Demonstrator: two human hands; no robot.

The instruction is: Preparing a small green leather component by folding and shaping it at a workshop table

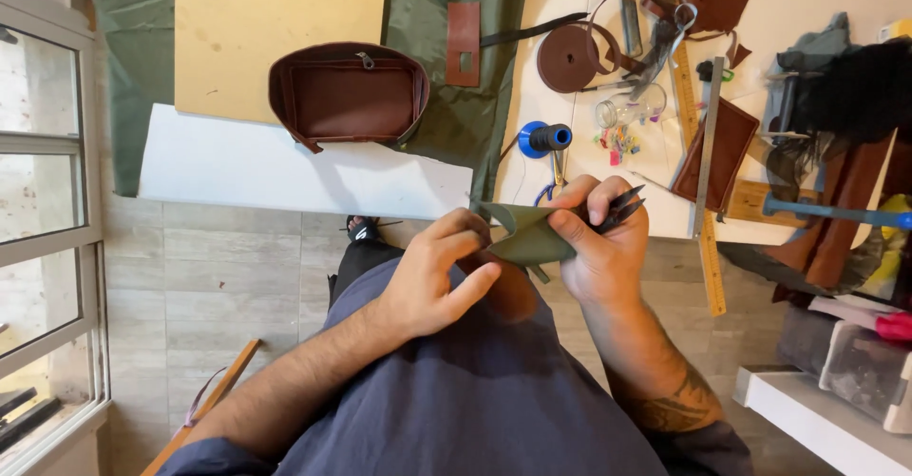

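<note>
Over the person's lap, just off the near edge of the desk, both hands work a small piece of olive-green fabric. The right hand has its grip clamped on the fabric's right side, thumb on top and fingers curled under, and the same hand also holds a pair of dark pointed scissors whose tips stick out up and to the right past the knuckles. The left hand pinches the fabric's left edge, fingertips drawn together on it, index finger bent over the fold. The fabric is folded to a point that faces left and sits between the two hands, touching both.

Farther back on the desk lies a brown leather pouch with a zipper, resting on a larger green cloth beside a tan board. A white sheet lies along the near edge. To the right are a coiled brown leather strap, a blue spool, a small glass jar and two long rulers.
</note>
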